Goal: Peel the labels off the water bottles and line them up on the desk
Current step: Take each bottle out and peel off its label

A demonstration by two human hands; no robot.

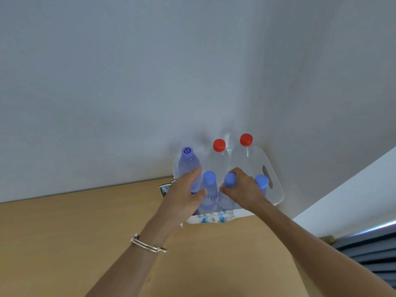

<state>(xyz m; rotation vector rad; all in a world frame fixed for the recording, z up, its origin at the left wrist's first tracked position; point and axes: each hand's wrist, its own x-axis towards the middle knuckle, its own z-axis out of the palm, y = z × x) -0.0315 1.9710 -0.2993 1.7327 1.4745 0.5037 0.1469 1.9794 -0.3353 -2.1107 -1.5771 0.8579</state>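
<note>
**Both hands at the basket, right one on a bottle neck**

The white basket (276, 196) sits on the wooden worktop (85, 232), and all six water bottles stand upright inside it. Along the basket's far wall there's a purple-capped bottle (188, 160) at the left end, then two red-capped bottles (219, 154). Three blue-capped ones stand along its near wall.

The right hand (244, 190) reaches over the basket's near wall, fingers curled round the neck of the middle front bottle (230, 178), right under the cap. The left hand (186, 192) is at the basket's left end, fingers straight and thumb spread wide beside the left front bottle (209, 183). I cannot tell whether it touches.

The right front bottle (261, 182) stands just beside the right hand. Printed labels (214, 218) show through the basket's near wall. There's a silver bracelet (147, 245) on the left wrist.
</note>
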